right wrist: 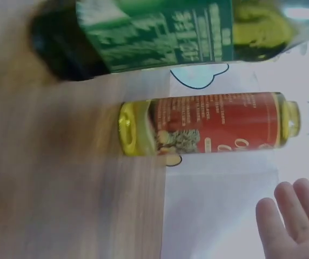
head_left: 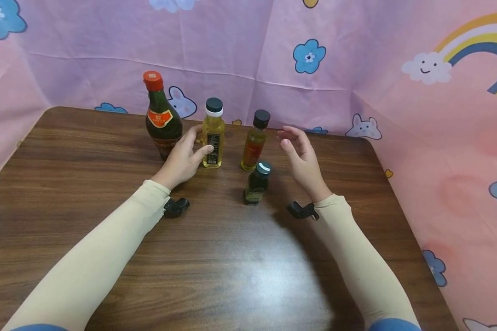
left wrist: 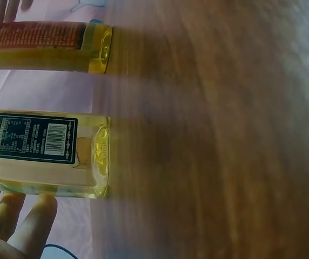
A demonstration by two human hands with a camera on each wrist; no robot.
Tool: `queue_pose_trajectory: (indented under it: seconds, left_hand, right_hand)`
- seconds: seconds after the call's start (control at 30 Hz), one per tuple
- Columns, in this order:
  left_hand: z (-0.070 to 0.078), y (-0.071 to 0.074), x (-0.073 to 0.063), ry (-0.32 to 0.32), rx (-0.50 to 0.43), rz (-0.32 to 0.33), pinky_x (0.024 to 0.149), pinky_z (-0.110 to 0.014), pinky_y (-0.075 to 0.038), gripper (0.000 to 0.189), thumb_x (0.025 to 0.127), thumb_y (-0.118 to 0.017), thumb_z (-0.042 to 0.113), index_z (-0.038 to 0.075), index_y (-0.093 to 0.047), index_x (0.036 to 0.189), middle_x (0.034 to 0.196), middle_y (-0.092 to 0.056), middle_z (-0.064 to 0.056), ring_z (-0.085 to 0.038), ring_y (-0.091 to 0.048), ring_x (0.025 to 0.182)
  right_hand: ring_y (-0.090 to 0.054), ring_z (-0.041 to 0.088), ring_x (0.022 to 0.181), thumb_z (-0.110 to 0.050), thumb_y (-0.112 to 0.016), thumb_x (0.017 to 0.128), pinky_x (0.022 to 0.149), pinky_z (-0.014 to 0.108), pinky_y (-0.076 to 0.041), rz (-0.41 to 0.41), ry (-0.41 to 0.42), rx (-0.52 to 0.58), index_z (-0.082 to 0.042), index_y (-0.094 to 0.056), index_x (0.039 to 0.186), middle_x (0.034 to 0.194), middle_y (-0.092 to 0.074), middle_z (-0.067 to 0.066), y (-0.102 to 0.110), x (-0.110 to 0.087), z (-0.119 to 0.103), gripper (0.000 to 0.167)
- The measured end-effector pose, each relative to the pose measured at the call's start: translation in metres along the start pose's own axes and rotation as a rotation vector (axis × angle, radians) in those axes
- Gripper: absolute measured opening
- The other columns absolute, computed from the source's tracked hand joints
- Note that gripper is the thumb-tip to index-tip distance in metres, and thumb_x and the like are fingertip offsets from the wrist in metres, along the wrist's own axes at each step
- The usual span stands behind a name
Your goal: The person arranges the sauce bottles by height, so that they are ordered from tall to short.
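My left hand is at the left side of a square bottle of pale yellow oil with a dark cap and black label. Its thumb overlaps the bottle's front edge; in the left wrist view its fingertips meet the bottle's side without wrapping round it. My right hand is raised with loosely bent fingers, holding nothing. It is right of a red-labelled oil bottle, apart from it. Nearer stands a small dark green bottle, green-labelled in the right wrist view. All these bottles stand upright.
A tall dark green bottle with a red cap stands behind my left hand, partly hidden by it. The brown wooden table has a patterned cloth hanging along its back and right sides. Black wrist mounts sit below both hands.
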State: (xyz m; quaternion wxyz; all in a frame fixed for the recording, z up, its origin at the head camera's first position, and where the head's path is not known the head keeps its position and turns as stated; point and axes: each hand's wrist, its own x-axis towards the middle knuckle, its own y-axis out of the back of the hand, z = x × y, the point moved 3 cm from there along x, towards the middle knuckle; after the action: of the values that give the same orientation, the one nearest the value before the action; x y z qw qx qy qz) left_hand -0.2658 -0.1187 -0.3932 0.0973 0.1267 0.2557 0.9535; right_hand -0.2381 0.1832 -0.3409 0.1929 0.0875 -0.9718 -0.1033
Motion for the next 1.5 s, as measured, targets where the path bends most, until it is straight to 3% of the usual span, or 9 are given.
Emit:
queue_pose_trajectory:
  seconds: [0.17, 0.3, 0.43, 0.77, 0.93, 1.2, 1.5]
  left_hand:
    - [0.001, -0.001, 0.001, -0.01, 0.006, 0.004, 0.117, -0.059, -0.033, 0.061, 0.107, -0.058, 0.031, 0.009, -0.032, 0.158, 0.154, -0.043, -0.019, -0.037, -0.042, 0.142]
    - [0.0, -0.001, 0.0, 0.0, 0.009, 0.002, 0.116, -0.059, -0.033, 0.061, 0.107, -0.057, 0.031, 0.01, -0.031, 0.158, 0.155, -0.042, -0.019, -0.037, -0.042, 0.142]
    - [0.0, -0.002, 0.0, 0.002, 0.009, -0.002, 0.116, -0.058, -0.035, 0.062, 0.108, -0.056, 0.032, 0.01, -0.029, 0.159, 0.155, -0.041, -0.019, -0.036, -0.043, 0.142]
    - [-0.002, -0.002, 0.001, -0.016, 0.008, 0.016, 0.115, -0.057, -0.036, 0.062, 0.107, -0.058, 0.032, 0.01, -0.031, 0.158, 0.153, -0.044, -0.017, -0.035, -0.045, 0.139]
    - [-0.003, -0.003, 0.001, -0.019, 0.021, 0.01, 0.116, -0.058, -0.035, 0.063, 0.107, -0.057, 0.033, 0.01, -0.03, 0.16, 0.155, -0.042, -0.018, -0.036, -0.044, 0.142]
    - [-0.002, -0.002, 0.002, -0.038, 0.051, -0.001, 0.115, -0.059, -0.036, 0.061, 0.107, -0.057, 0.032, 0.009, -0.033, 0.159, 0.151, -0.044, -0.018, -0.037, -0.045, 0.14]
    - [-0.002, -0.001, 0.001, -0.021, 0.074, -0.017, 0.114, -0.058, -0.038, 0.061, 0.108, -0.056, 0.034, 0.011, -0.033, 0.159, 0.152, -0.045, -0.016, -0.036, -0.046, 0.14]
  right_hand:
    - [-0.049, 0.038, 0.138, -0.003, -0.061, 0.103, 0.116, 0.046, -0.041, -0.061, -0.024, -0.063, -0.001, -0.042, 0.151, 0.146, -0.052, 0.017, 0.007, -0.029, -0.004, 0.052]
    - [-0.048, 0.035, 0.14, -0.004, -0.07, 0.098, 0.115, 0.047, -0.042, -0.13, -0.059, -0.083, -0.006, -0.041, 0.154, 0.149, -0.052, 0.015, -0.002, -0.047, -0.007, 0.063]
    - [-0.053, 0.028, 0.137, -0.004, -0.073, 0.096, 0.113, 0.042, -0.045, -0.141, -0.086, -0.086, -0.009, -0.045, 0.153, 0.147, -0.054, 0.015, -0.015, -0.056, -0.009, 0.064]
    - [-0.065, 0.028, 0.119, -0.002, -0.076, 0.093, 0.098, 0.042, -0.056, -0.073, -0.08, -0.104, -0.001, -0.064, 0.132, 0.128, -0.066, 0.014, -0.035, -0.056, -0.007, 0.041]
    - [-0.066, 0.028, 0.116, -0.005, -0.076, 0.094, 0.097, 0.041, -0.057, -0.045, -0.089, -0.152, 0.0, -0.07, 0.121, 0.118, -0.069, 0.013, -0.038, -0.057, -0.005, 0.029]
    - [-0.068, 0.026, 0.114, -0.007, -0.078, 0.093, 0.096, 0.042, -0.058, -0.041, -0.068, -0.203, -0.001, -0.071, 0.118, 0.116, -0.07, 0.013, -0.04, -0.057, -0.006, 0.027]
    - [-0.068, 0.024, 0.114, -0.007, -0.077, 0.093, 0.094, 0.031, -0.058, -0.056, -0.051, -0.192, -0.002, -0.072, 0.121, 0.116, -0.069, 0.012, -0.041, -0.058, -0.007, 0.028]
